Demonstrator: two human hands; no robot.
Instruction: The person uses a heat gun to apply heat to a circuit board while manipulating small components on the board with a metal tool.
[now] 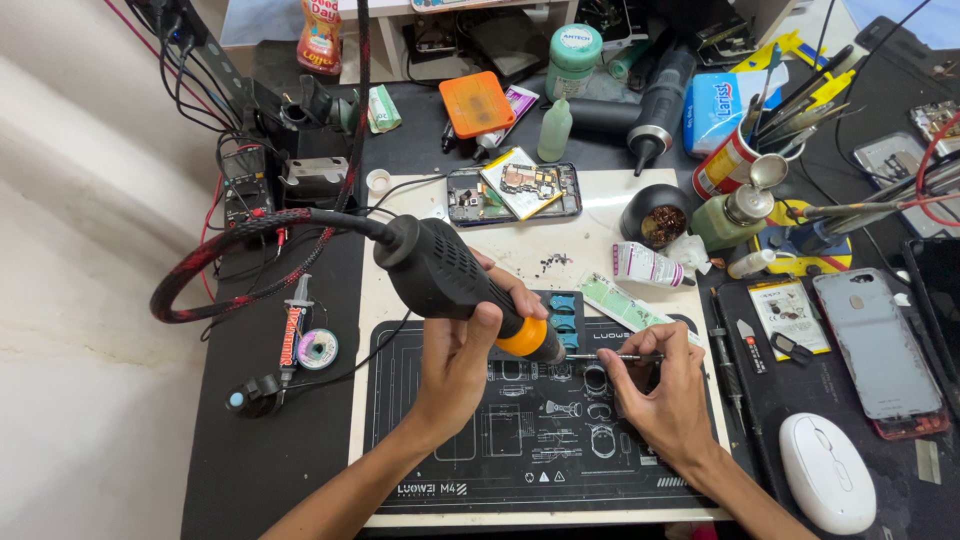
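the left hand is wrapped tight around a black hot air gun with an orange collar, and its grip is closed all the way round the handle. the tip of the gun points down at a small blue board holder at the top of the dark repair mat. the right hand pinches thin tweezers between thumb and fingers, a narrow grip, and the tweezer tips reach left to just under the gun's tip. the tiny part they touch is too small to see.

to do this well, the gun should likely stay steady above the one spot, not touching it. the tweezers should wait with a soft hold and lift only when the part comes loose, since a hard pull could tear something. the thick braided hose loops off to the left and could tug the gun, so it needs slack. an open phone and a white tube lie near on the worktop, apart from the hot tip.
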